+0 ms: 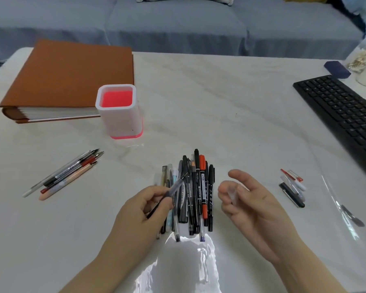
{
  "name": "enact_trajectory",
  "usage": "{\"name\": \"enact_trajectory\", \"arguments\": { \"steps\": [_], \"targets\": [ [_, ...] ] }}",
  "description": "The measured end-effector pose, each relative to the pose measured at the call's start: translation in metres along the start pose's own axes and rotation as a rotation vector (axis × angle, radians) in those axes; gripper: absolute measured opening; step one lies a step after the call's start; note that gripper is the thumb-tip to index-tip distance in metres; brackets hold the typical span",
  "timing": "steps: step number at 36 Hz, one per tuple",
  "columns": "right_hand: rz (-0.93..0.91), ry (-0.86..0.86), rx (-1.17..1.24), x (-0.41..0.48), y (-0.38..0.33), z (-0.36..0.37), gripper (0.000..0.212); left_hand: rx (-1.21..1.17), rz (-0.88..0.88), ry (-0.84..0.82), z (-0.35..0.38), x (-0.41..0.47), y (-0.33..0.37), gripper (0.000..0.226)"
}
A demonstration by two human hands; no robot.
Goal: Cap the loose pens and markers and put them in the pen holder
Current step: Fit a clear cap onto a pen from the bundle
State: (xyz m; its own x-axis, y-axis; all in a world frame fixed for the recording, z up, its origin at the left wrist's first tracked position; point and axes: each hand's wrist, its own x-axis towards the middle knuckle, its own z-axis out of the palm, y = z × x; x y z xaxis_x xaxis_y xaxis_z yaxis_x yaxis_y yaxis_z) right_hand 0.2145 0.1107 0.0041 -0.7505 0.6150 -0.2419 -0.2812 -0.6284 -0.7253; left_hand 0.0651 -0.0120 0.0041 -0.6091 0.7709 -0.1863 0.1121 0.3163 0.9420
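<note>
Pinching an uncapped pen (174,187) above the pen pile (195,197), left hand (144,206) fingers (159,200) clamp its barrel; right hand (251,201) pinches a clear cap (232,194); pen holder (119,115) stands farther back on the bench (230,113).

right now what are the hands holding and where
Left hand grips a slim translucent grey pen mid-barrel; right hand seems to pinch a small clear plastic cap.

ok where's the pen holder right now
In the head view the pen holder stands left of centre on the table, at the near right corner of the album, beyond the pen pile.
</note>
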Motion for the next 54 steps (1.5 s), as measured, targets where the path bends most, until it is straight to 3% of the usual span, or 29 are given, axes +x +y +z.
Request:
{"name": "enact_trajectory", "arguments": {
  "steps": [3,7,11,18,25,34,37,40,42,46,48,51,54],
  "targets": [
    [0.015,0.011,-0.027,0.0,-0.001,0.002,0.039,-0.004,0.003,-0.011,-0.001,-0.001,-0.001,0.04],
    [0.026,0.207,-0.203,0.002,-0.001,0.007,0.019,0.001,0.001,-0.055,-0.003,-0.002,-0.005,0.035],
    [0.002,0.308,-0.316,0.006,0.001,0.007,0.02,0.005,-0.002,-0.089,-0.004,-0.004,-0.005,0.029],
    [-0.087,0.393,-0.284,0.01,0.007,0.014,0.035,0.016,0.003,-0.106,-0.004,-0.007,-0.006,0.033],
    [-0.197,0.403,-0.322,0.012,0.011,0.024,0.028,0.016,-0.002,-0.093,-0.001,-0.008,-0.006,0.035],
    [-0.161,0.34,-0.356,0.009,0.02,0.027,0.014,0.058,0.054,-0.103,0.0,-0.009,-0.005,0.036],
    [-0.128,0.322,-0.358,0.007,0.023,0.027,0.012,0.14,0.147,-0.113,-0.001,-0.008,-0.007,0.036],
    [-0.12,0.315,-0.37,0.005,0.025,0.028,0.017,0.398,0.391,-0.115,-0.003,-0.006,-0.014,0.019],
    [-0.143,0.337,-0.36,0.004,0.025,0.029,0.025,0.511,0.512,-0.107,-0.003,-0.005,-0.018,0.025],
    [-0.188,0.36,-0.331,0.006,0.026,0.029,0.019,0.545,0.597,-0.045,0.0,-0.001,-0.018,0.028],
    [-0.197,0.346,-0.327,0.007,0.025,0.029,0.023,0.479,0.557,-0.041,0.001,0.0,-0.015,0.026],
    [-0.207,0.323,-0.299,0.009,0.025,0.03,0.036,0.261,0.362,-0.082,0.003,-0.002,-0.007,0.02],
    [-0.23,0.305,-0.276,0.012,0.027,0.034,0.032,-0.137,-0.057,-0.159,0.003,0.0,0.002,0.026]
  ]
}}
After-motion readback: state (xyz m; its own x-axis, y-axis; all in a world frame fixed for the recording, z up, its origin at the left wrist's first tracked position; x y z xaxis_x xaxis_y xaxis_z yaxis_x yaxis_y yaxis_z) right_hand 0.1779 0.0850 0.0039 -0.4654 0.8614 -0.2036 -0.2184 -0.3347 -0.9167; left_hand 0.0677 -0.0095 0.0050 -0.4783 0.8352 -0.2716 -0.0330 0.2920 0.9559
